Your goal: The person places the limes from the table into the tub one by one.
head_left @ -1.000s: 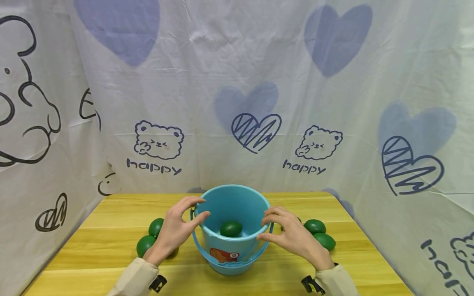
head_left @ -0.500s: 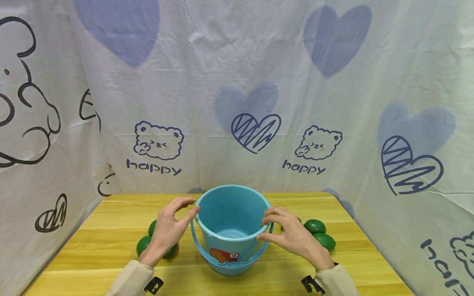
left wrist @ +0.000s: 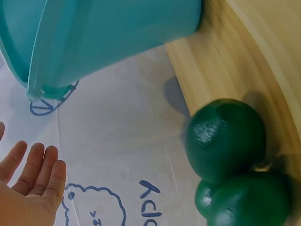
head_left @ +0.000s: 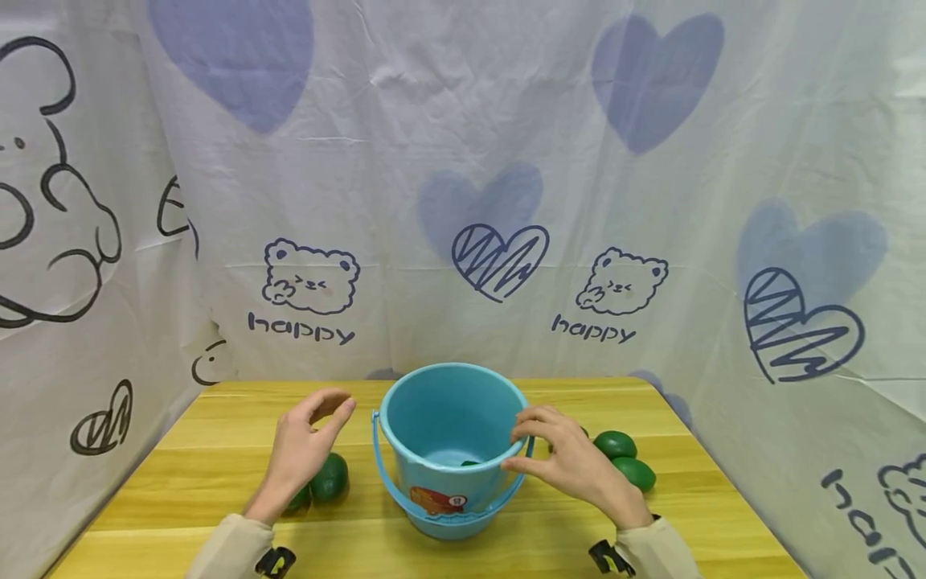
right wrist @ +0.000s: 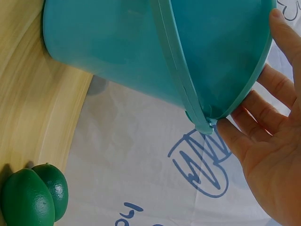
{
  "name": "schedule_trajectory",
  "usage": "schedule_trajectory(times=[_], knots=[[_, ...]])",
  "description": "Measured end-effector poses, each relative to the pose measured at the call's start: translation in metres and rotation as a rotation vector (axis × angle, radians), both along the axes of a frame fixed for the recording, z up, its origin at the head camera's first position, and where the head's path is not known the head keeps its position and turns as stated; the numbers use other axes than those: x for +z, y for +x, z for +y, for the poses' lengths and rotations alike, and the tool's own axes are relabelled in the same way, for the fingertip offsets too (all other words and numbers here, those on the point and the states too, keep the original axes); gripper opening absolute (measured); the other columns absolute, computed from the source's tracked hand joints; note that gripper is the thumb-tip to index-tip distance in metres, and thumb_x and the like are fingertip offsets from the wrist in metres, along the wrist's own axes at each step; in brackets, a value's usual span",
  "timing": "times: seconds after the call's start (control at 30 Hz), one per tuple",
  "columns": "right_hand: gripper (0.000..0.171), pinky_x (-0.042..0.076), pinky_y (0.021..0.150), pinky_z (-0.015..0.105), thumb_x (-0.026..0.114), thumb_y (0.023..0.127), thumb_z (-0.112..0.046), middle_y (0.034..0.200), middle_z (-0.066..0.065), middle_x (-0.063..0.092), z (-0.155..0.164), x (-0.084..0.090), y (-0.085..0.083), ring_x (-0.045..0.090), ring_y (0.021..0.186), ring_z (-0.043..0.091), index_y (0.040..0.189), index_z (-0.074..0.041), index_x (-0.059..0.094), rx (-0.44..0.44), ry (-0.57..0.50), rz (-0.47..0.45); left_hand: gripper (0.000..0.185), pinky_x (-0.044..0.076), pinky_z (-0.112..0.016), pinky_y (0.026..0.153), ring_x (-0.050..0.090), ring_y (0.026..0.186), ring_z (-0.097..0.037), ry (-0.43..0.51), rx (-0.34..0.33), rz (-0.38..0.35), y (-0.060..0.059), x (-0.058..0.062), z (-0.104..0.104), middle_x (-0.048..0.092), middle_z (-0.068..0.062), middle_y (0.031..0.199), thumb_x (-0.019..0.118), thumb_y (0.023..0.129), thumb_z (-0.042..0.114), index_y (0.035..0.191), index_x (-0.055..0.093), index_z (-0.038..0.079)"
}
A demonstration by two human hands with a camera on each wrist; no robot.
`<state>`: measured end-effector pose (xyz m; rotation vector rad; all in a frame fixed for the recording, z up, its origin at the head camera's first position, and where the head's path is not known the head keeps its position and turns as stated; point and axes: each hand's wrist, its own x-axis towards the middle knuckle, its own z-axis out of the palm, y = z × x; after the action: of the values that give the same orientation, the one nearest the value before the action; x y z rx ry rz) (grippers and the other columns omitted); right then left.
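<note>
The blue bucket [head_left: 450, 450] sat upright near the middle of the wooden table [head_left: 188, 515], toward the near edge, its handle [head_left: 394, 494] hanging down over the near side. A sticker [head_left: 437, 500] showed on its near wall. Only a sliver of something green [head_left: 470, 463] peeked over the rim on the bucket floor, too hidden to say much about it.

The right hand [head_left: 571, 466] was on the bucket's right rim, with the fingers [right wrist: 244, 141] lightly bent and the tips touching the edge by the handle pivot; it rested there more than it gripped.

The left hand [head_left: 300, 446] hung off to the left of the bucket, not touching it, with loose, slightly curled fingers [left wrist: 40, 167] and nothing in it. Right under it, two green fruits [head_left: 321, 481] lay side by side on the table, touching each other. The wrist view showed them snug together at the table's edge.

On the right, just past the right hand, there were two more green fruits [head_left: 624, 458], also touching. A white cloth [head_left: 463, 201] with hearts, bears and "happy" print ran along the far side and both sides of the table.
</note>
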<state>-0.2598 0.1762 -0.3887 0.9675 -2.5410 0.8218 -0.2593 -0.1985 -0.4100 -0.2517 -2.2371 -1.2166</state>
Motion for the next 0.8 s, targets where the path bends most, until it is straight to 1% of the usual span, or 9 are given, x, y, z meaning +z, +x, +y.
schedule_trajectory(times=[0.17,0.27,0.4,0.57,0.67,0.8], knots=[[0.032,0.053,0.095,0.043,0.070,0.081,-0.058,0.115,-0.013,0.060,0.000,0.000,0.001,0.057,0.112,0.014,0.095,-0.029,0.069,-0.004,0.004,-0.024,0.029,0.057,-0.028,0.086,0.067,0.101,-0.017,-0.013,0.022,-0.043,0.000,-0.005,-0.011,0.072,-0.002,0.109,0.062,0.097,0.037,0.114,0.069,0.015],[0.031,0.053,0.096,0.043,0.069,0.081,-0.059,0.115,-0.013,0.060,-0.001,0.000,0.001,0.057,0.112,0.014,0.095,-0.031,0.068,-0.001,0.006,-0.034,0.028,0.057,-0.026,0.085,0.068,0.099,-0.016,-0.039,0.040,-0.062,0.002,-0.008,-0.019,0.072,-0.003,0.108,0.061,0.097,0.038,0.112,0.070,0.015],[0.032,0.053,0.096,0.044,0.069,0.081,-0.059,0.116,-0.011,0.061,-0.001,0.000,0.001,0.057,0.112,0.014,0.095,-0.030,0.069,0.001,0.008,-0.032,0.031,0.056,-0.021,0.083,0.068,0.101,-0.021,-0.053,0.061,-0.109,0.003,-0.011,-0.031,0.072,-0.005,0.110,0.060,0.097,0.039,0.112,0.070,0.014],[0.030,0.054,0.095,0.043,0.070,0.081,-0.057,0.115,-0.007,0.062,0.000,0.001,0.000,0.058,0.111,0.013,0.095,-0.030,0.068,0.011,0.008,-0.020,0.036,0.056,-0.022,0.084,0.066,0.106,-0.026,-0.072,0.101,-0.170,0.002,-0.013,-0.046,0.071,-0.010,0.113,0.060,0.097,0.039,0.115,0.069,0.009],[0.032,0.054,0.095,0.042,0.070,0.081,-0.057,0.115,-0.007,0.062,0.000,0.002,0.000,0.057,0.110,0.013,0.095,-0.028,0.069,0.017,0.008,-0.019,0.039,0.057,-0.027,0.084,0.067,0.105,-0.027,-0.098,0.123,-0.204,0.002,-0.015,-0.054,0.071,-0.012,0.112,0.061,0.096,0.041,0.116,0.069,0.007],[0.033,0.054,0.095,0.043,0.070,0.081,-0.057,0.116,-0.003,0.063,0.001,0.002,0.000,0.057,0.111,0.014,0.096,-0.027,0.069,0.015,0.007,-0.024,0.043,0.057,-0.041,0.089,0.066,0.105,-0.032,-0.131,0.131,-0.271,0.002,-0.018,-0.061,0.070,-0.018,0.114,0.063,0.096,0.039,0.118,0.067,0.003]])
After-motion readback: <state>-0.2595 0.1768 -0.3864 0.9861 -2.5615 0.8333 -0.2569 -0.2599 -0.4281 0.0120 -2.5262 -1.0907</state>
